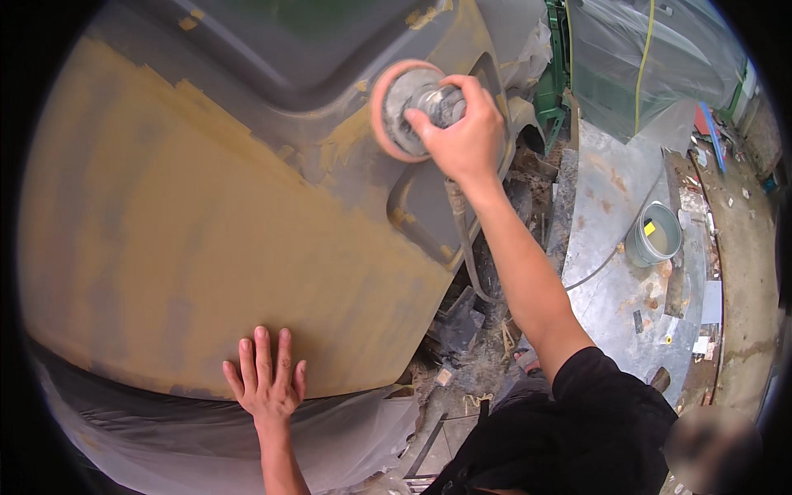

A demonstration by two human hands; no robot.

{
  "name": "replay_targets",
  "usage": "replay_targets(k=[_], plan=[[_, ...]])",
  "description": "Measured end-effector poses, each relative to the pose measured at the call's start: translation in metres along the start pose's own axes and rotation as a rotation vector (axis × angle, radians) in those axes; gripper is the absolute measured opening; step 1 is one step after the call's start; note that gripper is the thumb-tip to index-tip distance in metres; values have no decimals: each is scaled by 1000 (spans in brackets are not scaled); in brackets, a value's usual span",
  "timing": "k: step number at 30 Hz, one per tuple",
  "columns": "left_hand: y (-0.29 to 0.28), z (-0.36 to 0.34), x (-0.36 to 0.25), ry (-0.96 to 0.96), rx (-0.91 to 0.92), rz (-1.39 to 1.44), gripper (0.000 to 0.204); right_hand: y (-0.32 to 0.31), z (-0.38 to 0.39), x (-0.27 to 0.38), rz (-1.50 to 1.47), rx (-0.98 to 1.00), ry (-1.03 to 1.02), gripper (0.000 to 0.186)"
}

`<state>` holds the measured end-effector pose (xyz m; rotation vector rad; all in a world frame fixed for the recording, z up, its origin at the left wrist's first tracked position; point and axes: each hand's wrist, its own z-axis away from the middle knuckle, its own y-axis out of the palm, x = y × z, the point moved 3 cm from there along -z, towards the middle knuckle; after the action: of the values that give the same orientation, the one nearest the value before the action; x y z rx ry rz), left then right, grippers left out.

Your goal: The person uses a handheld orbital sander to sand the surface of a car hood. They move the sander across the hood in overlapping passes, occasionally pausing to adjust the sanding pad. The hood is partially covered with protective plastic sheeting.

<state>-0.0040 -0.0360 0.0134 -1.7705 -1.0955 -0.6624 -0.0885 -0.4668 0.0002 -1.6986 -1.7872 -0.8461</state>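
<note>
Right hand on the sander, left hand spread on the panel

And here is the right hand [469, 132], fingers and thumb curled around the top of a round sander [404, 103], a firm hold from above! The sander has a grey body and a pinkish rim, and it sits at the upper right of the big panel [206, 247], beside a long moulded recess [421, 214]; whether the whole disc lies flat on the surface, I cannot tell from this angle. A hose [464, 235] drops from beneath the wrist and curves down past the panel's edge.

Over to the left hand [271, 392], and it is holding nothing: palm down, fingers fanned wide, resting on the panel close to its lower edge. What a surface, too, broad tan patches smeared with grey, bare grey around the moulded shapes at the top!

Just below that hand, clear plastic sheeting [223, 441] hangs in folds under the edge. A black sleeve [615, 396] covers the upper part of the right arm. Further out on the right, a grey bucket [637, 250] stands on a pale metal sheet [606, 186], with something yellow inside. Beyond it, more plastic [606, 49] drapes near a green frame [554, 74], and a blue strip [712, 136] leans at the far right
</note>
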Motion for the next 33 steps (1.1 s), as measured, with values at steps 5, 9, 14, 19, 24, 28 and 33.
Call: replay_targets(k=[5,9,14,19,24,28,33], plan=[[1,6,-1,-25,29,-9,49,4,29,35,-68,127,-92,50],[-1,3,3,-12,16,-21,50,1,18,18,-40,27,-49,51],[0,3,0,-11,5,-5,51,1,31,35,-59,109,-93,49],[-1,1,2,-3,0,-2,51,3,22,21,-49,31,-24,49],[0,3,2,-12,-4,0,51,2,35,39,-82,108,-36,50],[0,2,1,-8,-7,6,51,3,31,20,-53,42,-34,51],[-1,2,0,-12,-12,7,52,1,38,28,-55,72,-37,52]])
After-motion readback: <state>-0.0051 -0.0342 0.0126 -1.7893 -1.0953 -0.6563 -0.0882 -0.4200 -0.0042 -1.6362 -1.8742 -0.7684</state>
